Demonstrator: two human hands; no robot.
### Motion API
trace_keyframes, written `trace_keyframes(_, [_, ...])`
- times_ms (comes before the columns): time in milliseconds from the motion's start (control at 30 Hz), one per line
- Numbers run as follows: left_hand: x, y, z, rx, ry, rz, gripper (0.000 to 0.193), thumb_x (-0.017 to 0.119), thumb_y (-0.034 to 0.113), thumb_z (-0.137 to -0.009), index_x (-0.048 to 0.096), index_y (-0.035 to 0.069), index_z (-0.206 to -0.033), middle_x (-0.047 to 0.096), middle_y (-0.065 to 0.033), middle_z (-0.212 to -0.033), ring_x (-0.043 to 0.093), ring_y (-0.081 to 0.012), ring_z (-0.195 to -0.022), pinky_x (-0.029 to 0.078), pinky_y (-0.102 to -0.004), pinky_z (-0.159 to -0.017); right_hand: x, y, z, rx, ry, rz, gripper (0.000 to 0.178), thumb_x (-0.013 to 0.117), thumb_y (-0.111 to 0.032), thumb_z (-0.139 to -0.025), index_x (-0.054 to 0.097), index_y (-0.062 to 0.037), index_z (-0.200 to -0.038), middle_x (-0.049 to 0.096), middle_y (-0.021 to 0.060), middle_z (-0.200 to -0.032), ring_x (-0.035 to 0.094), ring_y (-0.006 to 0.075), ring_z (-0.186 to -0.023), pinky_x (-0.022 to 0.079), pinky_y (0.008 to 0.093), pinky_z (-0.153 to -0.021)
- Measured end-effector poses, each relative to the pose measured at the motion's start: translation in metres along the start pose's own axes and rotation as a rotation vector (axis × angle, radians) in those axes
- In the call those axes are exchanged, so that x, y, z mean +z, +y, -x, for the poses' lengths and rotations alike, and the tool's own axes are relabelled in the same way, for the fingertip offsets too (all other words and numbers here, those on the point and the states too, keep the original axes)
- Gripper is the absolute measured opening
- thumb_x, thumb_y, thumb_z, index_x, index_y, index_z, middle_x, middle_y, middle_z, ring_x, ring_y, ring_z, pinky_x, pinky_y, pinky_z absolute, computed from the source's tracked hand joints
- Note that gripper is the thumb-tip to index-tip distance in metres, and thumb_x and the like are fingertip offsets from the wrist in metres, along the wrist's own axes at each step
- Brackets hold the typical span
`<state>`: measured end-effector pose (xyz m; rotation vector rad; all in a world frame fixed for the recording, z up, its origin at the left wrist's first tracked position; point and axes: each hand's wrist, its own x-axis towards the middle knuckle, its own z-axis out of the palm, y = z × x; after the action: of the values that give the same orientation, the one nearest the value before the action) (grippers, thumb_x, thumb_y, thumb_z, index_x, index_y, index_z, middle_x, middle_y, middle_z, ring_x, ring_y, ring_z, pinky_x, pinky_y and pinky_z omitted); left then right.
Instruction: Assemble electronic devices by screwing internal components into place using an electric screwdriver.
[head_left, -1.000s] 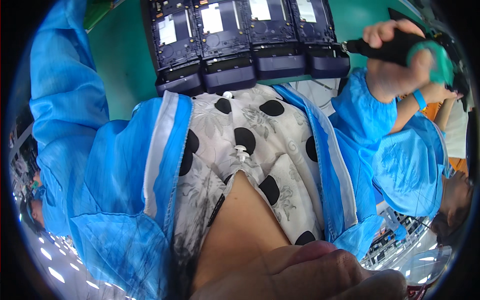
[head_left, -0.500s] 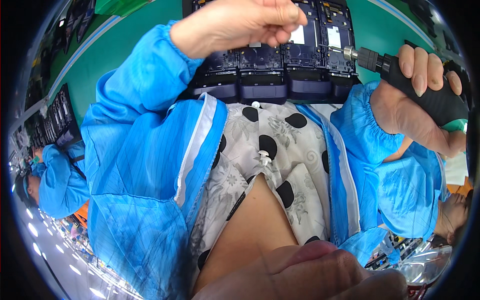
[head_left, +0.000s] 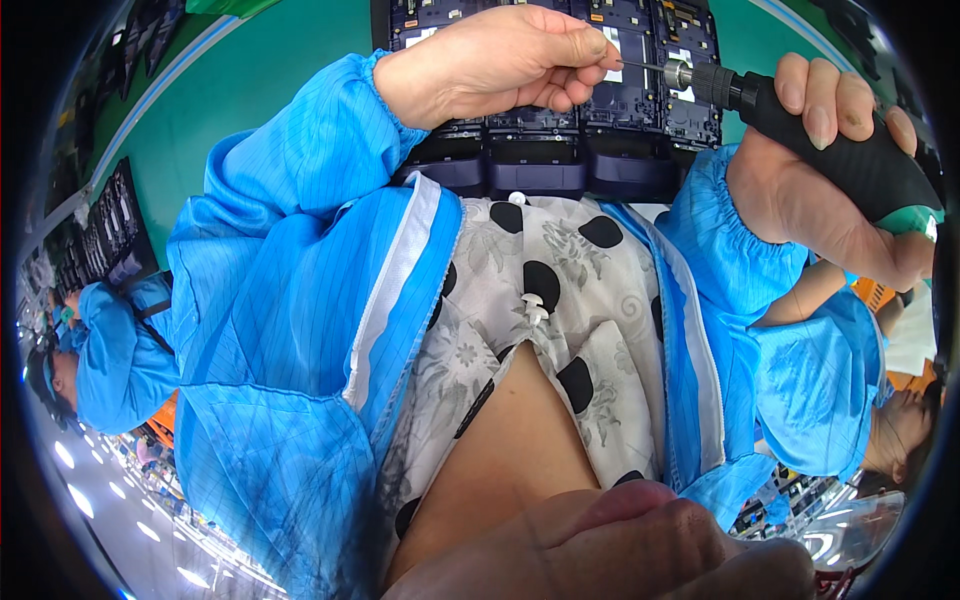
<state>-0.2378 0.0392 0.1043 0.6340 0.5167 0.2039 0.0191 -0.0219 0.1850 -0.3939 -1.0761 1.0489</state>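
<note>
My right hand [head_left: 775,190] is wrapped round a black electric screwdriver [head_left: 845,165], held nearly level with its thin bit pointing left. My left hand [head_left: 510,65] is closed in a pinch of thumb and forefinger, right at the bit's tip. Whatever those fingertips hold is too small to make out. Beneath both hands lie several dark device housings [head_left: 625,115] side by side, with circuit parts and white labels inside. The left hand covers part of them.
A green work surface [head_left: 300,80] spreads around the housings. At the far left rim stand racks of dark parts [head_left: 110,225]. Other people in blue work clothes sit on the left [head_left: 125,335] and the right [head_left: 815,380]. A green object [head_left: 225,5] lies at the upper left.
My left hand has moved slightly right and down, its pinch meeting the bit's tip. The screwdriver has risen and shifted a little left, closing the gap between them.
</note>
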Motion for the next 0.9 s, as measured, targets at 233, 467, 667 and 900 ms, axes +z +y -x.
trace_keyframes(233, [0.007,-0.003,0.001,0.024,-0.041,-0.013,0.026,0.051,0.025,-0.104,0.064,0.004,-0.095,0.060,0.0000,-0.077,0.055,-0.0098,-0.068,0.045,-0.0212,-0.061,0.010,-0.006,0.003,0.016,-0.051,-0.012,0.082,0.060,-0.085,-0.064,0.072,-0.0128,-0.101,0.060,0.0078,-0.080,0.055,0.0194,-0.068,0.039,0.0367,-0.063])
trace_keyframes(467, [0.009,-0.012,0.007,0.042,-0.022,-0.002,0.026,0.049,0.021,-0.104,0.063,0.002,-0.095,0.058,-0.0011,-0.073,0.052,-0.0114,-0.064,0.042,-0.0227,-0.057,0.018,-0.008,0.007,-0.050,-0.194,0.072,0.085,0.058,-0.087,-0.064,0.072,-0.0133,-0.102,0.061,0.0080,-0.081,0.055,0.0191,-0.069,0.038,0.0369,-0.064])
trace_keyframes(667, [0.007,-0.021,0.002,0.103,-0.039,-0.072,0.027,0.048,0.022,-0.105,0.062,0.001,-0.095,0.056,-0.0014,-0.073,0.050,-0.0117,-0.063,0.042,-0.0233,-0.057,0.018,-0.011,0.021,-0.107,-0.158,0.131,0.083,0.058,-0.088,-0.063,0.072,-0.0149,-0.100,0.058,0.0064,-0.077,0.055,0.0184,-0.065,0.039,0.0367,-0.061])
trace_keyframes(900, [0.004,-0.020,0.005,0.141,-0.053,-0.159,0.028,0.048,0.024,-0.105,0.062,0.002,-0.096,0.055,-0.0002,-0.073,0.050,-0.0107,-0.065,0.041,-0.0228,-0.058,0.021,-0.010,0.016,-0.078,-0.121,0.055,0.075,0.059,-0.083,-0.064,0.070,-0.0152,-0.094,0.060,0.0072,-0.077,0.056,0.0186,-0.062,0.040,0.0365,-0.058])
